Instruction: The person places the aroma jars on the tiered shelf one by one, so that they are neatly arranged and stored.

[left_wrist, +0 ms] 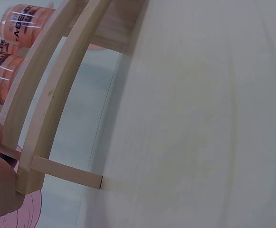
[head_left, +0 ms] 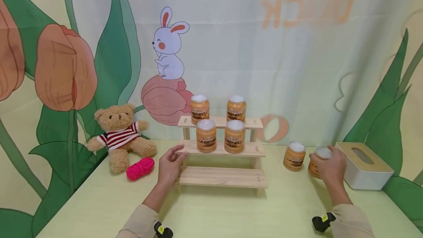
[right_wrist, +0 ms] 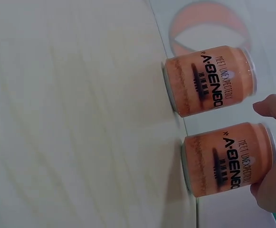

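Note:
My left hand grips the left end of the middle board of a three-tier wooden shelf, thumb at its front edge. In the left wrist view, that hand is partly cut off beside the boards. Two orange drink cans stand on the top tier and two more, including one can, on the middle tier. At the right, my right hand is around the right one of two upright cans, thumb apart from its side in the right wrist view. The other can stands just left of it.
A white tissue box with a wooden lid stands right of my right hand. At the left sit a teddy bear in a striped shirt and a pink yarn skein. A printed curtain hangs behind the table.

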Demonstrator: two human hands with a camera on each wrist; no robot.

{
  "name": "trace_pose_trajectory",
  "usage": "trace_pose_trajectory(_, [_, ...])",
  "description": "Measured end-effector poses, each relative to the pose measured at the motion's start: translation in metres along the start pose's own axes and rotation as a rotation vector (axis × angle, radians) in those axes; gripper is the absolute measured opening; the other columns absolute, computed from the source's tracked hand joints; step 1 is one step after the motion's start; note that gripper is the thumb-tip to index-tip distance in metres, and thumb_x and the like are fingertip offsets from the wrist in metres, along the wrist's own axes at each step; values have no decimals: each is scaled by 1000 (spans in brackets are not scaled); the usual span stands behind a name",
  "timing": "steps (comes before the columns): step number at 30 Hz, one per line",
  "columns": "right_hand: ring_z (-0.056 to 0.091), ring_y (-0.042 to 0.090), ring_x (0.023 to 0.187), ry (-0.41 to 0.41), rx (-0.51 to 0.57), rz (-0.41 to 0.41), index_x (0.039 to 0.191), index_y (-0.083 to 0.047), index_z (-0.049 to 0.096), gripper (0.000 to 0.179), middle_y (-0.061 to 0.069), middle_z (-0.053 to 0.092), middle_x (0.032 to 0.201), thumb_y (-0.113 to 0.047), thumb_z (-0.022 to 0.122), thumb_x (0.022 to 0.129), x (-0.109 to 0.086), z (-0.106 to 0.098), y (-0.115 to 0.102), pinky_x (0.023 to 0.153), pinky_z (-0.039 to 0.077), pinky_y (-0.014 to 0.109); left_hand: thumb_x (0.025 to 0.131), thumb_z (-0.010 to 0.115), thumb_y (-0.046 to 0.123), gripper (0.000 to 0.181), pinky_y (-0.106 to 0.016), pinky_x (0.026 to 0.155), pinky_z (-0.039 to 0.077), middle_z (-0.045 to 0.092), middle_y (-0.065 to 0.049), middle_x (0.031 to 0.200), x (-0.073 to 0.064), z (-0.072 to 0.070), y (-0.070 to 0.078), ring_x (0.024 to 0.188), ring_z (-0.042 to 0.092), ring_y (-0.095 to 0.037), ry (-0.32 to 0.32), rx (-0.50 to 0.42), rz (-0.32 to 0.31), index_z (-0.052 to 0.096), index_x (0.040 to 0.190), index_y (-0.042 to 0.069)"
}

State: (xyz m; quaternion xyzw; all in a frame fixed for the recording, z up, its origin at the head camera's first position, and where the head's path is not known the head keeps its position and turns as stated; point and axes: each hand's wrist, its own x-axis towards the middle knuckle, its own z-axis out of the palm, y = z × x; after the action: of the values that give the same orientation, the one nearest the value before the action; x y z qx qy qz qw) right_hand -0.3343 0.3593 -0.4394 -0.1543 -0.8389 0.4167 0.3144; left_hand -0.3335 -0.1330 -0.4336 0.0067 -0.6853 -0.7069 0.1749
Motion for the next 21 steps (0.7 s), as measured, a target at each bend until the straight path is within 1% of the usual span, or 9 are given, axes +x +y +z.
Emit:
trace_pose_trajectory(1, [39,50,123,4,2,-5,141,12,43,74,37,39,138,-20,76,83,0,1,2,96,36,61,93,72,9,31,-19,50,35,68,-18,94,0,0,1,69,51,-14,-1,3,2,68,124,4])
trace_pose_trajectory(3, [38,50,124,7,17,16,144,12,38,78,37,36,140,-20,76,84,1,2,3,97,36,61,93,72,9,31,-20,50,34,68,-20,95,0,0,1,69,51,-15,1,3,1,68,124,4])
trace_pose_trajectory(4, [38,50,125,6,28,32,146,11,34,81,37,36,141,-20,76,84,1,3,4,98,36,61,93,72,11,31,-19,49,34,68,-20,95,3,0,-4,68,50,-15,9,1,1,69,123,6])
trace_pose_trajectory(5, [38,49,125,5,42,51,148,11,31,83,37,36,142,-21,76,85,2,3,5,99,35,61,92,73,12,30,-19,49,34,68,-19,94,3,1,-6,68,50,-14,13,-3,3,70,122,8])
trace_pose_trajectory(9, [39,46,127,-9,114,147,152,10,21,90,35,36,144,-26,73,88,3,6,11,104,35,59,92,73,11,28,-20,47,33,67,-18,91,3,1,-9,66,50,-15,19,-10,-1,70,119,8])
trace_pose_trajectory(11, [41,45,127,-6,131,183,151,11,24,88,34,39,143,-29,71,88,3,8,14,105,35,58,93,73,12,28,-20,48,34,68,-16,91,3,1,-10,67,50,-14,17,-8,-6,70,120,8])
trace_pose_trajectory(15, [44,44,123,0,118,219,146,12,33,83,33,45,138,-34,70,88,4,10,18,103,36,56,93,73,12,28,-20,49,34,68,-12,91,3,1,-10,68,50,-13,16,-6,-21,70,121,10])
trace_pose_trajectory(18, [44,42,123,3,126,242,146,11,33,83,32,45,138,-36,70,88,4,13,20,104,36,55,92,73,12,28,-20,48,33,68,-10,90,3,0,-10,67,50,-13,16,-14,-17,70,121,10])
trace_pose_trajectory(21, [43,42,125,18,144,255,147,10,32,85,32,44,139,-37,71,87,4,14,20,105,36,55,92,73,12,28,-20,47,33,69,-11,89,4,0,-10,66,50,-13,12,-20,-2,70,120,9])
